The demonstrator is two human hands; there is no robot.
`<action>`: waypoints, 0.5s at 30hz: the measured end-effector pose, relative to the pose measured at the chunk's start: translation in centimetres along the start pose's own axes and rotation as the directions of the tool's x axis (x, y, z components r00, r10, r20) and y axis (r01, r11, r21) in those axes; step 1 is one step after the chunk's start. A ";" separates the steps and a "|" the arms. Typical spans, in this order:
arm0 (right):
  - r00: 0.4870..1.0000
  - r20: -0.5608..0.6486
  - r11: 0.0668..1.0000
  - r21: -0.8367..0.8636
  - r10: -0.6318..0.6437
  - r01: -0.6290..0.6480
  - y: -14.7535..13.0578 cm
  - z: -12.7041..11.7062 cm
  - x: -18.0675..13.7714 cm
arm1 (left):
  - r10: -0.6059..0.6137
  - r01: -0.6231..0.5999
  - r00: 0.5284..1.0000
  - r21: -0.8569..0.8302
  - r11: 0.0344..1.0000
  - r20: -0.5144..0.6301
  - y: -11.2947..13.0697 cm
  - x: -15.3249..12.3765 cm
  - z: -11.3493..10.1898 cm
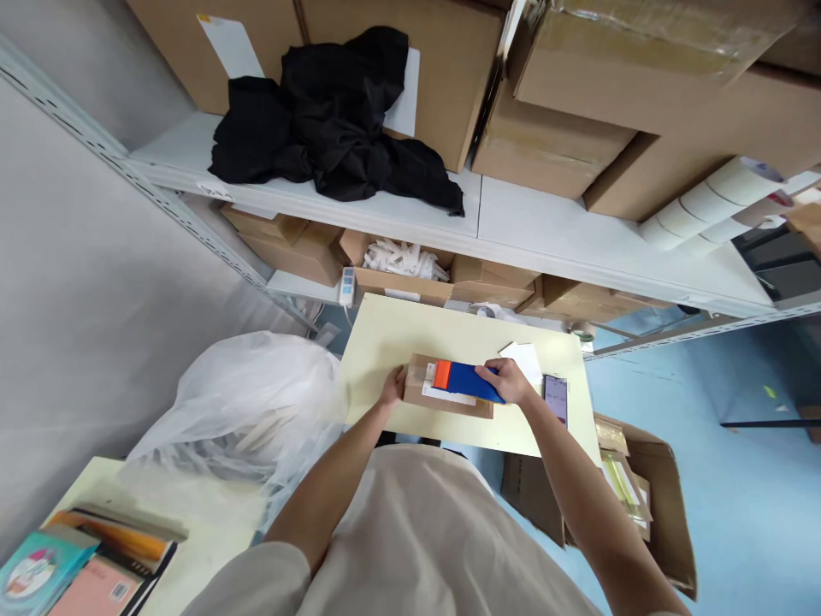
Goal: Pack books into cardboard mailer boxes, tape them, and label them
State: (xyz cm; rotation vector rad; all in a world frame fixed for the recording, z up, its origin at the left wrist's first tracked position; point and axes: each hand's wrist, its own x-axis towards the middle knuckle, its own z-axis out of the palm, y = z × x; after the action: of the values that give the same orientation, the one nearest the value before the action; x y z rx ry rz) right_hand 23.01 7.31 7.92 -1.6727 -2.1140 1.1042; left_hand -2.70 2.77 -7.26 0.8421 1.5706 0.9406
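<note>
A small brown cardboard box (pixel 449 406) with a white label on top lies on the pale yellow table in front of me. My left hand (pixel 392 387) grips its left end, the fingers partly hidden behind the edge. A blue tape dispenser (pixel 471 380) with an orange end is held over the box in my right hand (pixel 506 380), its orange end pointing left across the label. Whether it touches the box I cannot tell. White paper sheets (pixel 526 359) lie just beyond my right hand, and a phone (pixel 555 399) with a lit screen rests to the right.
Behind the table (pixel 385 321) stands a metal shelf (pixel 545 231) with cardboard boxes, black cloth (pixel 346 120) and label rolls (pixel 711 201). A plastic bag (pixel 256 393) bulges on the left, near stacked books (pixel 96 565). An open carton (pixel 667 505) holds packages on the right.
</note>
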 end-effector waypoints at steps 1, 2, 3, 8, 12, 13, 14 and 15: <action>1.000 0.003 1.000 0.006 0.000 0.000 -0.1 0.0 0.0 | 0.012 -0.012 1.000 0.005 1.000 0.001 0.4 -0.1 -0.6; 1.000 0.007 1.000 0.013 0.001 -0.001 -0.2 -0.1 -0.1 | 0.051 -0.052 0.999 0.034 0.998 0.017 1.0 -0.3 -1.2; 1.000 0.012 1.000 0.017 0.001 -0.001 -0.3 -0.1 -0.1 | 0.119 -0.125 0.991 0.092 0.988 0.060 1.7 -0.5 -1.9; 1.000 0.022 1.000 0.016 -0.007 0.006 -0.8 -0.5 -0.2 | 0.395 -0.776 0.626 0.491 0.396 0.672 6.3 -1.2 -2.4; 0.997 0.064 0.999 -0.027 -0.030 0.031 -1.2 -0.8 0.3 | 0.298 -0.763 0.642 0.626 0.159 0.707 8.0 -1.0 -0.7; 0.997 0.073 0.998 -0.049 -0.035 0.039 -1.3 -0.9 0.4 | 0.284 -0.752 0.655 0.644 0.145 0.701 8.1 -1.0 -0.5; 0.996 0.083 0.997 -0.071 -0.037 0.043 -1.3 -1.1 0.6 | 0.272 -0.742 0.665 0.656 0.135 0.696 8.2 -1.1 -0.3; 0.995 0.094 0.995 -0.092 -0.035 0.043 -1.1 -1.4 0.6 | 0.262 -0.735 0.672 0.666 0.128 0.692 8.2 -1.1 -0.3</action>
State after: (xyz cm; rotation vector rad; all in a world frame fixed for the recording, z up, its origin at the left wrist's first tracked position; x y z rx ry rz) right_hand 22.83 8.38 9.48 -1.6422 -2.2790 1.1074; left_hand -2.44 5.32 0.61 2.4364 1.3017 0.0680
